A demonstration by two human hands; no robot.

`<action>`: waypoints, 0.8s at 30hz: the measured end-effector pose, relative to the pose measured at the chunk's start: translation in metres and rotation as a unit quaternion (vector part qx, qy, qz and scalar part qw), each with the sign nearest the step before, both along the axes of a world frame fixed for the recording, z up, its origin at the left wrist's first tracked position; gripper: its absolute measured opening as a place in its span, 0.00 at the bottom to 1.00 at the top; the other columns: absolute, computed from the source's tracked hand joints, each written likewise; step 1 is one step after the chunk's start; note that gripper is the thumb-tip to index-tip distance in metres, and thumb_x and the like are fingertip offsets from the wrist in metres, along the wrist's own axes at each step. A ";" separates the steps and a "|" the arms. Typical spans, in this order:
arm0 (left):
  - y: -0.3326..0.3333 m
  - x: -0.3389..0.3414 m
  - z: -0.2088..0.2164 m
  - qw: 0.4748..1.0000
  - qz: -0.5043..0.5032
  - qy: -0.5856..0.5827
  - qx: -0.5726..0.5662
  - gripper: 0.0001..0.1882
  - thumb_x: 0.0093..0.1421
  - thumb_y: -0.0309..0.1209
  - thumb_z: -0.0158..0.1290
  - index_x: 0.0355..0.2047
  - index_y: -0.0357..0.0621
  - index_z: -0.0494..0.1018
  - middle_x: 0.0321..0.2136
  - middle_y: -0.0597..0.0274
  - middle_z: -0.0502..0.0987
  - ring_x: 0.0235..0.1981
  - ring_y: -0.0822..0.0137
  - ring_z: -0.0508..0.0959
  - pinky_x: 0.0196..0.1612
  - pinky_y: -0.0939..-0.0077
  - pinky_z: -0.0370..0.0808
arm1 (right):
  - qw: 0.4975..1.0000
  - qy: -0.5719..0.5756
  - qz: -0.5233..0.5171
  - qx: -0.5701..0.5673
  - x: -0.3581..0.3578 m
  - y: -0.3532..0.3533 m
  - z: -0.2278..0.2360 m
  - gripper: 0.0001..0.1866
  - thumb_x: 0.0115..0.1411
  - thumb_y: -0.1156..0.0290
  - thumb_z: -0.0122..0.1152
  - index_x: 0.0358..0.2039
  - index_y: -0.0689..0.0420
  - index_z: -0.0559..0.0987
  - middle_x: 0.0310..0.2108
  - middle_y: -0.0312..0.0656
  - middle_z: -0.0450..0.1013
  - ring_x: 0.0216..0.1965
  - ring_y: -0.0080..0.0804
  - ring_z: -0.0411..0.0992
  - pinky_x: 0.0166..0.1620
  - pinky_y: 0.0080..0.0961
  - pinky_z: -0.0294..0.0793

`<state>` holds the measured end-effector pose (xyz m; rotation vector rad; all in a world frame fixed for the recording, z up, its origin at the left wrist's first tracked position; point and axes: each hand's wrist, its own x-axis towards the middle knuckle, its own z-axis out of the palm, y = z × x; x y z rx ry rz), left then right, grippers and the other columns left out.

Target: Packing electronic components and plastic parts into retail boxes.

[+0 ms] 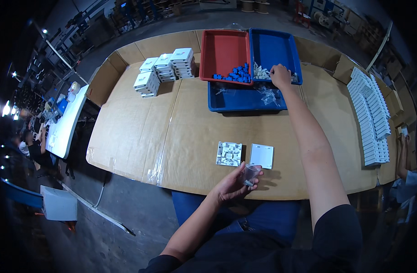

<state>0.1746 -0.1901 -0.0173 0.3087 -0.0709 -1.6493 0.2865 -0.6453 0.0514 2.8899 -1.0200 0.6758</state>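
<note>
My left hand [233, 184] is closed around a small clear plastic bag [251, 172] near the table's front edge. A few tiny parts lie at the bag's bottom. Just beyond it sit an open white box base [229, 154] with moulded fittings inside and a flat white cover [261, 156], side by side. My right hand [281, 75] reaches into the blue tray [274, 43] at the back, over small white plastic pieces [261, 72]. Its fingers are curled together, and whatever is between them is hidden.
A red tray [224, 45] holding blue pieces [236, 73] adjoins the blue one. Before them, a lower blue tray [245, 105] contains clear bags [271, 97]. White boxes [147, 83] stand stacked at back left; long rows [371, 118] line the right. Cardboard walls [156, 42] edge the table.
</note>
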 end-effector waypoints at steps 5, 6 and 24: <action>0.000 0.001 -0.006 1.000 -0.003 0.006 -0.014 0.34 0.77 0.55 0.38 0.67 0.37 0.64 0.56 0.56 0.77 0.47 0.64 0.82 0.54 0.68 0.81 | 0.990 -0.111 -0.056 0.060 -0.011 0.008 0.016 0.09 0.61 0.64 0.70 0.40 0.49 0.85 0.45 0.43 0.81 0.48 0.44 0.78 0.57 0.45 0.71; 0.001 0.001 -0.009 1.000 0.004 0.008 -0.011 0.35 0.77 0.55 0.37 0.68 0.36 0.63 0.56 0.53 0.77 0.47 0.61 0.82 0.54 0.65 0.81 | 0.974 -0.181 -0.070 0.119 -0.016 0.011 0.024 0.10 0.60 0.63 0.71 0.40 0.51 0.85 0.44 0.44 0.82 0.45 0.42 0.80 0.54 0.41 0.73; 0.003 -0.001 -0.008 0.999 0.031 -0.011 -0.008 0.36 0.78 0.55 0.35 0.67 0.33 0.64 0.53 0.51 0.79 0.46 0.62 0.83 0.55 0.62 0.81 | 0.827 -0.253 0.183 0.468 -0.181 0.178 0.030 0.10 0.66 0.72 0.68 0.45 0.61 0.87 0.35 0.32 0.81 0.37 0.13 0.74 0.41 0.13 0.71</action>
